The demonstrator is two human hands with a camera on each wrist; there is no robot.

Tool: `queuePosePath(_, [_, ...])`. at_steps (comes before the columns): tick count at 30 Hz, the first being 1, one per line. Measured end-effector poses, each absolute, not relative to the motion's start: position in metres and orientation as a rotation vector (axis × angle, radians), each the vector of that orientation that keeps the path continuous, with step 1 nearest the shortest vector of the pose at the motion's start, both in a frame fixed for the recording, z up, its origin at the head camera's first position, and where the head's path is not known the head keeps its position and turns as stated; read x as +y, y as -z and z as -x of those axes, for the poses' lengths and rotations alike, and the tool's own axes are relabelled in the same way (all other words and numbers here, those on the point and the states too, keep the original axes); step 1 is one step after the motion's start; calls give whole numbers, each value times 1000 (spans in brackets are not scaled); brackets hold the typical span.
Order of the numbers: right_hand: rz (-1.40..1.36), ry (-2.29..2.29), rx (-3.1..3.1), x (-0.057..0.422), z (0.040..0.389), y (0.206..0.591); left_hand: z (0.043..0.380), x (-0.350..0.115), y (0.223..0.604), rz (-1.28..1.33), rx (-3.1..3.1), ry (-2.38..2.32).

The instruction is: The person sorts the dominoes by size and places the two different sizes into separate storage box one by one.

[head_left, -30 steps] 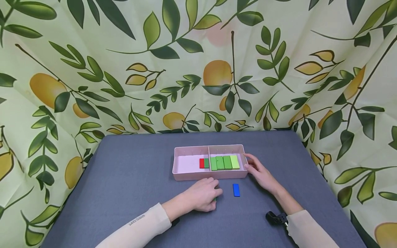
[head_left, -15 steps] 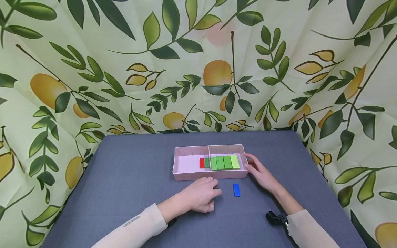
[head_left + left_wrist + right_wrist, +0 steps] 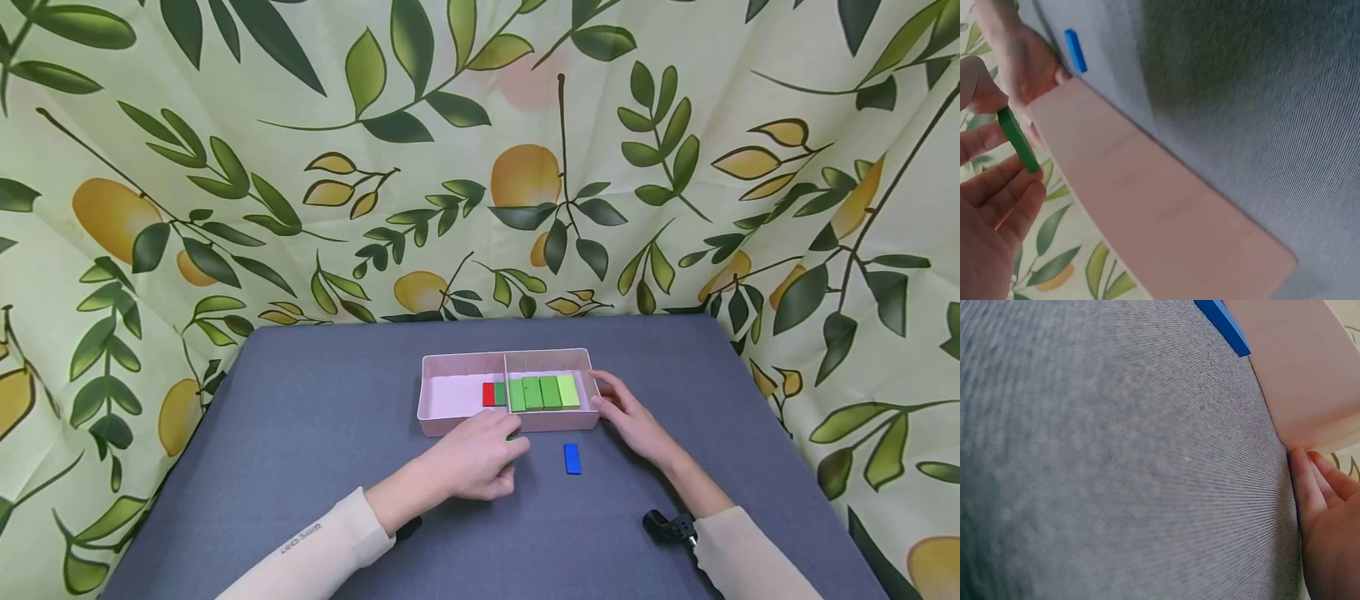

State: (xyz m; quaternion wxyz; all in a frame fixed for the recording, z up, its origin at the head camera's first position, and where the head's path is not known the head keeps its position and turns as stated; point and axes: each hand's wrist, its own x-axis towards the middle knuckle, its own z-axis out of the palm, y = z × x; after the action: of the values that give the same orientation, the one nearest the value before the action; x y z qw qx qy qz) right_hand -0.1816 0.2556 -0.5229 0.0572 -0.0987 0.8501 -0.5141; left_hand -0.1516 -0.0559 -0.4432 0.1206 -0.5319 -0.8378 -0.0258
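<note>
My left hand pinches a thin green domino-like block between thumb and fingertips, just in front of a pink two-compartment box. In the head view, the fingers hide most of that block. At the box's right end, my right hand touches the end wall with fairly straight fingers. The right compartment has a row of several green blocks, the rightmost one lighter. In the left compartment, a red block and a darker green block stand side by side against the divider.
A blue block lies on the grey cloth-covered table in front of the box, between the two hands. Behind the table hangs a leaf-and-fruit patterned curtain.
My left hand has moved up and slightly left with the green block, from the table toward the box's front wall. The right hand and the blue block have stayed in place.
</note>
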Motion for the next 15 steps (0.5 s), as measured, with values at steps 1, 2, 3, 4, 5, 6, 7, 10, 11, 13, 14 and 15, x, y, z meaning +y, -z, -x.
queuePosePath(1, [297,1561,2572,256,182,523,153,-57,442,1547,-2446,89])
queuePosePath(2, [297,1564,2567,256,182,523,154,-58,441,1538,-2442,105])
queuePosePath(3, [294,1562,2566,256,182,523,156,-59,439,1528,-2438,117])
queuePosePath(4, [291,1567,2563,256,182,523,157,-60,438,1518,-2434,124])
queuePosePath(5, [292,1567,2562,256,182,523,159,-62,436,1506,-2432,130])
queuePosePath(6, [291,1567,2562,256,182,523,160,-63,435,1494,-2430,134])
queuePosePath(7, [291,1566,2561,256,182,523,161,-64,434,1484,-2429,136])
queuePosePath(10, [297,1565,2562,256,182,524,165,-68,431,1456,-2427,150])
queuePosePath(11, [298,1566,2562,256,182,524,166,-69,430,1450,-2426,156])
queuePosePath(13, [300,1565,2566,256,182,524,169,-71,428,1442,-2419,169])
queuePosePath(14, [300,1565,2567,256,183,524,170,-71,428,1438,-2417,179])
queuePosePath(15, [300,1566,2569,256,182,524,172,-72,427,1434,-2415,188])
